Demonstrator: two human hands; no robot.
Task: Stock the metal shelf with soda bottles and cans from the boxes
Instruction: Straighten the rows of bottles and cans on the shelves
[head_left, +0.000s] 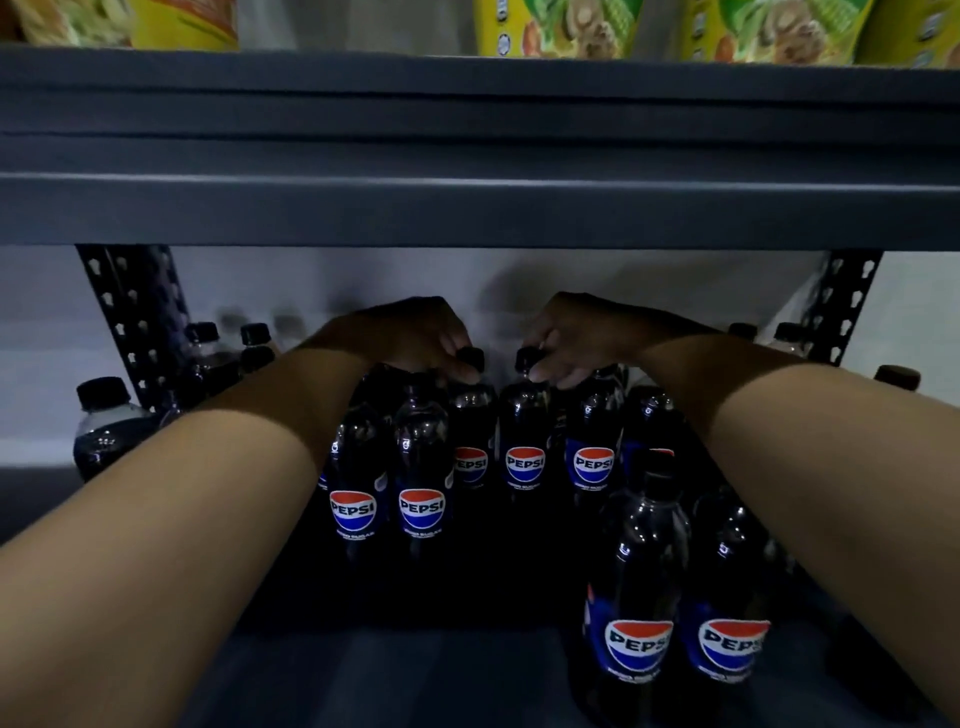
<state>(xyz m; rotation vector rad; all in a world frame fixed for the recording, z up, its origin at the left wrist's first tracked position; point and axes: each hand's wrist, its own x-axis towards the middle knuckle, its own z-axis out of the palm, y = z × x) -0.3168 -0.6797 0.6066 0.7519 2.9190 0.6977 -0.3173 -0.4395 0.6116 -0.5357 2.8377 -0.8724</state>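
1. Deep under the upper deck of the metal shelf (467, 208), we reach both bare arms in toward the back row of Pepsi bottles.
2. Our left hand (410, 338) has its grip curled round the neck of the left back bottle (471, 441), fingers just below its black cap.
3. Our right hand (571, 338) has its grip curled the same way on the right back bottle (524, 447), thumb and fingers at the cap.
4. These two bottles stand upright, just beside each other, near the rear of the lower deck.
5. Two more bottles (422, 483) stand in front on the left, and others crowd the right side behind our right forearm.
6. A front pair of bottles (641, 597) stands near the shelf edge on the right.
7. Further bottles (104, 421) sit beyond the perforated left upright (132, 322).
8. Yellow and green snack packs (571, 28) rest on the upper deck.
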